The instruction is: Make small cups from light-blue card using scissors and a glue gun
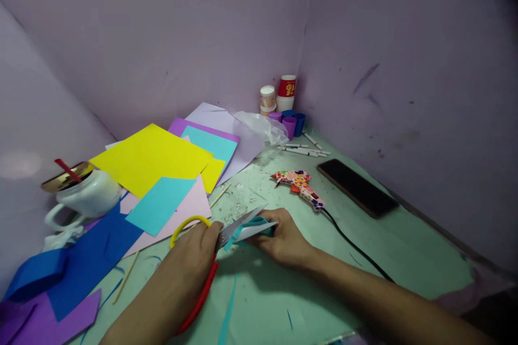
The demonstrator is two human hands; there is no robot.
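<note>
My left hand (194, 253) is closed on the scissors (223, 238), which have one yellow and one red handle. Their blades are spread apart and point right, around a folded teal paper piece (253, 225). Fingers of my right hand (283, 237) pinch that piece at its right end, beside the blade tips. A thin teal strip (227, 312) lies on the table below the scissors.
Coloured sheets (151, 159) and a white mug (89, 194) are at the left. A flowered glue gun (297, 186) with a black cord, a phone (356, 187), markers (305, 151) and cups (287, 91) stand or lie to the right and back.
</note>
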